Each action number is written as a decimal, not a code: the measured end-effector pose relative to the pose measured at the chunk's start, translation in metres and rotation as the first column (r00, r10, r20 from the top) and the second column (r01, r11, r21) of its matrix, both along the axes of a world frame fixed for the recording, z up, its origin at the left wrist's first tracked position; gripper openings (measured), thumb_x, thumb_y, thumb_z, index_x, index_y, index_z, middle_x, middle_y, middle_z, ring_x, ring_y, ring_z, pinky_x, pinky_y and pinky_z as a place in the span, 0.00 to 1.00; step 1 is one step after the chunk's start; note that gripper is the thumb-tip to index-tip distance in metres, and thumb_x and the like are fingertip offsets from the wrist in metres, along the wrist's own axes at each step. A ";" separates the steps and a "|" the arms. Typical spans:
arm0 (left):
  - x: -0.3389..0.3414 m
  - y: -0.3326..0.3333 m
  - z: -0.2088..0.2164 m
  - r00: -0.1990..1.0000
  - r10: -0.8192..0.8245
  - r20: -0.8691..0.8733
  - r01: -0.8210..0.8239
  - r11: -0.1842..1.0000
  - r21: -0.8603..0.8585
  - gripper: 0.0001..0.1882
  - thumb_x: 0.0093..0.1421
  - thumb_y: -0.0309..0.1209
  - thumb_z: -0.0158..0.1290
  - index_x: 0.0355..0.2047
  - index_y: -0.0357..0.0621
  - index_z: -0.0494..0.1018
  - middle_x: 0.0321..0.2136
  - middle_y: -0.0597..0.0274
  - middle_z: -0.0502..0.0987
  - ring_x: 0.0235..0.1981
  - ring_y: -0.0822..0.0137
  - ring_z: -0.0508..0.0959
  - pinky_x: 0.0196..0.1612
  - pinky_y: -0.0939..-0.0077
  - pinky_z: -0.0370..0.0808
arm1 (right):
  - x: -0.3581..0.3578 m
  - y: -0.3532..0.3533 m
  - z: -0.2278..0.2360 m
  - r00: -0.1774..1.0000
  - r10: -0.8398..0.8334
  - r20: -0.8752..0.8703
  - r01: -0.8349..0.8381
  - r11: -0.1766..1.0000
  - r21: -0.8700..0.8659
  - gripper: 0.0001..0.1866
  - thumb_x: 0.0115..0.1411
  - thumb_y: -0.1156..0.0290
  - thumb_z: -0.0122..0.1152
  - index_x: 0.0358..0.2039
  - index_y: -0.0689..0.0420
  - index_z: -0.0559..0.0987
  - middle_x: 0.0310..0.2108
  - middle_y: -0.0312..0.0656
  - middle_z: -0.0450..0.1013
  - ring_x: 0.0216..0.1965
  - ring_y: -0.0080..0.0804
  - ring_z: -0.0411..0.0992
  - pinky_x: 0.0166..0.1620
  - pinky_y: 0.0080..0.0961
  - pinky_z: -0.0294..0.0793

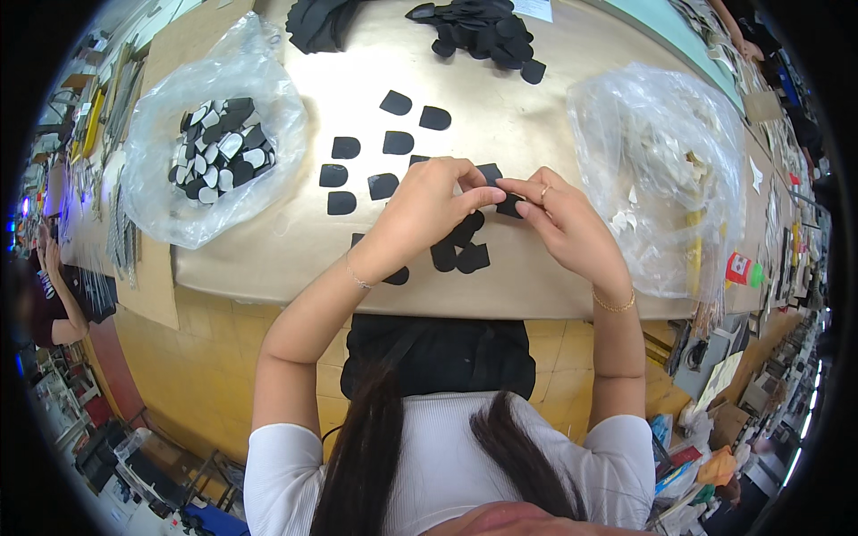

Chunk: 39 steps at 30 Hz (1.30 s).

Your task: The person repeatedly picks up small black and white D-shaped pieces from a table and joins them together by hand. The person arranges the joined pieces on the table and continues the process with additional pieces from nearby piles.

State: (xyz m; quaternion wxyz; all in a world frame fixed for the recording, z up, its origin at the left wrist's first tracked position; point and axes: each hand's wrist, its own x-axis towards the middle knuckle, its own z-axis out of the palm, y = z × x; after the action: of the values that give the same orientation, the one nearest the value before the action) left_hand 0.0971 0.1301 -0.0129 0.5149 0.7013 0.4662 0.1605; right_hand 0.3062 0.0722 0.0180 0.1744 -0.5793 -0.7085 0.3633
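Note:
Over the middle of the table my left hand and my right hand meet, fingertips pinched around a small black rounded piece. Dark material also shows between the fingertips; whether it is a second piece I cannot tell. Just below the fingers lies a loose cluster of black pieces. Several more flat black pieces, each with one straight and one rounded end, are spread out to the left. My left forearm partly covers a few of them near the table's front edge.
On the left, an open clear plastic bag contains black and white rounded pieces. Another clear bag on the right has pale scraps inside. At the back are a heap of black pieces and folded black material. Another person is at far left.

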 end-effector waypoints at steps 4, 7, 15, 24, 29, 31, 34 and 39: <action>0.000 0.005 0.010 0.982 0.073 0.172 -0.015 0.948 -0.318 0.13 0.65 0.37 0.62 0.34 0.38 0.83 0.26 0.66 0.82 0.17 0.82 0.67 0.19 0.81 0.61 | -0.007 -0.008 0.004 0.989 -0.115 -0.098 0.127 0.983 0.134 0.13 0.64 0.78 0.60 0.49 0.61 0.82 0.34 0.47 0.71 0.35 0.43 0.72 0.41 0.37 0.73; -0.005 0.002 0.017 0.923 0.254 0.288 -0.072 0.852 -0.519 0.12 0.65 0.37 0.62 0.34 0.40 0.83 0.26 0.70 0.81 0.17 0.86 0.63 0.16 0.86 0.55 | -0.014 -0.012 0.002 0.986 -0.134 -0.096 0.159 0.928 0.338 0.13 0.58 0.81 0.66 0.45 0.60 0.83 0.34 0.44 0.71 0.34 0.41 0.72 0.39 0.35 0.73; -0.041 -0.017 0.030 0.850 0.422 0.316 -0.281 0.870 -0.406 0.10 0.64 0.36 0.63 0.34 0.41 0.83 0.23 0.72 0.78 0.14 0.87 0.61 0.14 0.86 0.52 | -0.042 0.001 -0.002 0.994 0.060 -0.089 0.015 0.741 0.672 0.16 0.49 0.83 0.72 0.40 0.57 0.84 0.31 0.40 0.73 0.31 0.38 0.71 0.37 0.33 0.71; -0.128 -0.009 0.027 0.676 0.626 0.388 -0.533 0.780 -0.328 0.06 0.64 0.29 0.62 0.36 0.40 0.82 0.25 0.69 0.81 0.14 0.87 0.60 0.14 0.88 0.52 | -0.040 0.022 -0.014 0.999 -0.014 0.050 -0.034 0.549 0.835 0.20 0.45 0.82 0.73 0.41 0.53 0.85 0.31 0.34 0.74 0.32 0.32 0.72 0.40 0.31 0.68; -0.155 -0.027 0.016 0.807 0.556 0.200 -0.474 0.811 -0.342 0.06 0.63 0.29 0.63 0.37 0.40 0.83 0.25 0.70 0.79 0.17 0.86 0.64 0.15 0.86 0.53 | -0.040 0.058 -0.053 0.947 -0.066 0.313 -0.224 0.564 0.795 0.12 0.54 0.77 0.71 0.39 0.54 0.85 0.36 0.34 0.77 0.38 0.32 0.74 0.46 0.32 0.68; -0.168 -0.031 0.019 0.862 0.499 0.087 -0.449 0.833 -0.325 0.07 0.62 0.30 0.64 0.38 0.40 0.84 0.24 0.73 0.77 0.20 0.84 0.68 0.19 0.84 0.60 | -0.043 0.057 -0.059 0.938 -0.028 0.345 -0.252 0.627 0.737 0.07 0.56 0.74 0.70 0.37 0.54 0.86 0.35 0.33 0.77 0.38 0.31 0.73 0.47 0.32 0.68; -0.175 -0.034 0.011 0.939 0.341 -0.044 -0.343 0.921 -0.183 0.08 0.62 0.28 0.63 0.40 0.40 0.84 0.25 0.70 0.79 0.19 0.84 0.66 0.20 0.85 0.59 | -0.044 0.053 -0.057 0.964 0.012 0.267 -0.199 0.701 0.684 0.05 0.58 0.72 0.69 0.36 0.55 0.86 0.35 0.33 0.77 0.38 0.31 0.73 0.47 0.32 0.67; -0.168 -0.036 -0.005 0.897 0.390 -0.209 -0.347 0.913 0.215 0.08 0.59 0.28 0.65 0.37 0.36 0.83 0.28 0.64 0.81 0.26 0.75 0.75 0.29 0.79 0.70 | -0.032 0.035 -0.039 0.994 -0.031 0.109 -0.030 0.858 0.513 0.08 0.58 0.71 0.69 0.38 0.56 0.86 0.33 0.36 0.75 0.38 0.35 0.73 0.46 0.33 0.68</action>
State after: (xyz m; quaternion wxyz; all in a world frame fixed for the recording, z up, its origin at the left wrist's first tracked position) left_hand -0.0708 0.0943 -0.0182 0.3504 0.6563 0.6355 0.2064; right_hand 0.2742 0.1068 -0.0205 0.2820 -0.5318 -0.7882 0.1278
